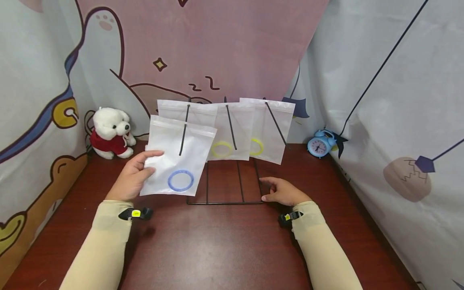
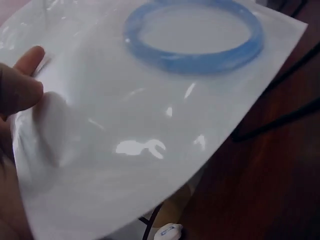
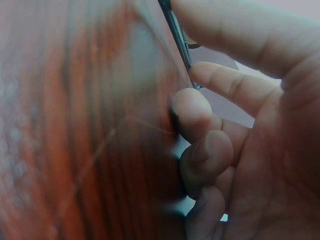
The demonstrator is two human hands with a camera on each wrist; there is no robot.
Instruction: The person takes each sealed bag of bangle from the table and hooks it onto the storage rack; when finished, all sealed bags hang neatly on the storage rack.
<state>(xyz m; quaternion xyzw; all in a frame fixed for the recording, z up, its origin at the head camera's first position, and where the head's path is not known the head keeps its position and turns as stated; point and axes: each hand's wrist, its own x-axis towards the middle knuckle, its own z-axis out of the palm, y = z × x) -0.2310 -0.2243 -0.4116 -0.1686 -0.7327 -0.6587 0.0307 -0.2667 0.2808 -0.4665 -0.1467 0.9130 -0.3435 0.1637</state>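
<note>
My left hand (image 1: 131, 177) pinches the left edge of a white zip bag (image 1: 174, 159) with a blue ring (image 1: 181, 180) inside, thumb in front. Near its top, a black rod of the display rack (image 1: 224, 204) runs through this bag and sticks out in front. Behind it on the same rod hangs another white bag (image 1: 172, 108). The middle and right rods carry bags showing yellow rings (image 1: 222, 149). At the rack base's right front corner, my right hand (image 1: 284, 192) touches the wire with thumb and index tip apart. Its other fingers (image 3: 210, 145) are bent against the tabletop.
A white plush dog (image 1: 110, 135) in a red top sits at the back left. By the right wall stands a light blue alarm clock (image 1: 320, 144). Printed curtains enclose the dark red wooden table (image 1: 210, 245) at the back and sides.
</note>
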